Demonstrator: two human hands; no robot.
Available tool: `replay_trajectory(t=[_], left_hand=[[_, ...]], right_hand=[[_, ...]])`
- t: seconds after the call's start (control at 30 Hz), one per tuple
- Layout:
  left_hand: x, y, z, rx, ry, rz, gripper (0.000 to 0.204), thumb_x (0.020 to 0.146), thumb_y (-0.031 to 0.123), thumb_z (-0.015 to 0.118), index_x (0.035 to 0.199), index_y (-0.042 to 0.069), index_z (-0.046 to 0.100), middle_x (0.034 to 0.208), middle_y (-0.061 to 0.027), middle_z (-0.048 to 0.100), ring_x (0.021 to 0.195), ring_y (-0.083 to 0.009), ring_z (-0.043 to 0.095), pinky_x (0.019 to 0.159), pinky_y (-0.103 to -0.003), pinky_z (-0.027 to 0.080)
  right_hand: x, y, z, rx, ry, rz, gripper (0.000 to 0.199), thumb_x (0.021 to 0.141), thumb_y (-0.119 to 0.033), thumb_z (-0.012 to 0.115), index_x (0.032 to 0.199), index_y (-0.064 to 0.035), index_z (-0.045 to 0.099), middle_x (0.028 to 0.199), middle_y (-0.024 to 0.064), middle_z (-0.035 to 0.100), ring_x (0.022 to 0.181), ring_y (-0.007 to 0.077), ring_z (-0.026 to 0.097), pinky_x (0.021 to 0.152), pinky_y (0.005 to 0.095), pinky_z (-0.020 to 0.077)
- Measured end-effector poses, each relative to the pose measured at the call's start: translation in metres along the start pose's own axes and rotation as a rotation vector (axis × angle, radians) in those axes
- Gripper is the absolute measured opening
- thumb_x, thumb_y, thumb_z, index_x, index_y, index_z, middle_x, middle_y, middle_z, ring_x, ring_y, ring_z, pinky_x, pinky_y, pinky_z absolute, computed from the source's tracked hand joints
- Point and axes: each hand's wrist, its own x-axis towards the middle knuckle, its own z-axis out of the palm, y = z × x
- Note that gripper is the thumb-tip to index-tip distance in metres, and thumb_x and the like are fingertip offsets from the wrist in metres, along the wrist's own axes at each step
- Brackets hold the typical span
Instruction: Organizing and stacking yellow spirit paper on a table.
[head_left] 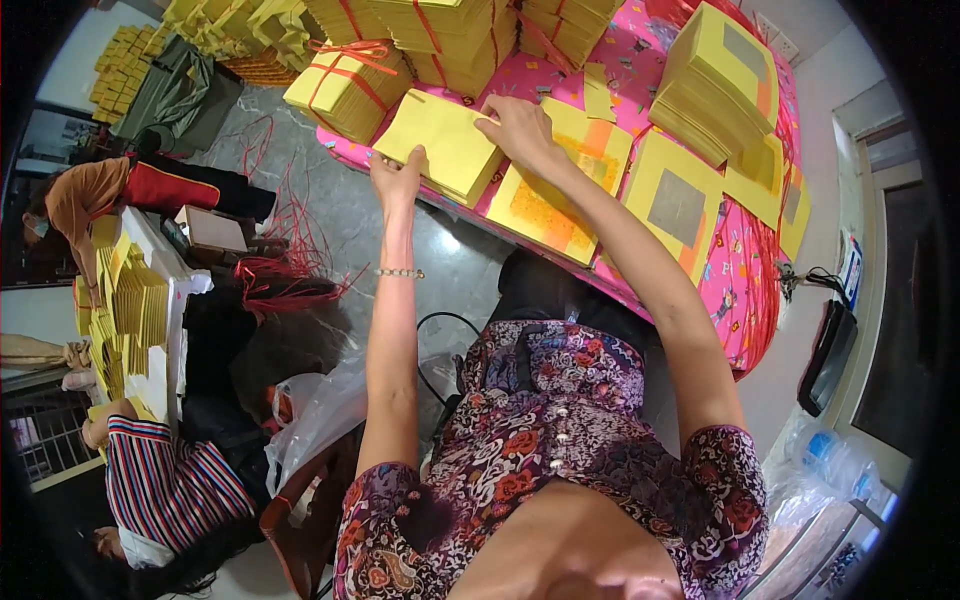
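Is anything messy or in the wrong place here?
Yes. A tangle of red string lies loose on the floor, not on the table. One small yellow sheet sits crooked on the pink tablecloth. The stack under both hands looks tidy.

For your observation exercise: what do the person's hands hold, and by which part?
Both hands grip a yellow paper stack: left hand at its near corner, right hand at its right edge.

Left hand partly hides the yellow stack.

Grey marbled floor, pink patterned tablecloth, white wall, white side table
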Motion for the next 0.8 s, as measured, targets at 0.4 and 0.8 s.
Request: replay_trajectory(t=[0.4, 0.8], left_hand=[[-0.028, 0.022, 0.016, 0.790, 0.434, 0.395, 0.085, 0.066, 0.025, 0.077, 0.128, -0.007, 0.028, 0.107, -0.0256, 0.055, 0.100, -0.0351, 0.053, 0.088, -0.046, 0.041], [-0.012, 0.023, 0.007, 0.968, 0.009, 0.685, 0.037, 0.074, 0.008, 0.059, 0.111, 0.011, 0.061, 0.108, -0.0146, 0.057, 0.103, -0.0345, 0.050, 0.088, -0.046, 0.038]], right_hand=[[-0.012, 0.005, 0.000, 0.017, 0.042, 0.004, 0.027, 0.080, -0.032, 0.065, 0.094, -0.0084, 0.061, 0.093, 0.0127, 0.058, 0.084, 0.0353, 0.060, 0.071, 0.0473, 0.0479], [-0.076, 0.025, -0.063, 0.119, -0.010, -0.078, 0.025, 0.085, -0.029, 0.059, 0.094, -0.0051, 0.061, 0.087, 0.0123, 0.059, 0.085, 0.0311, 0.060, 0.073, 0.0417, 0.0474]])
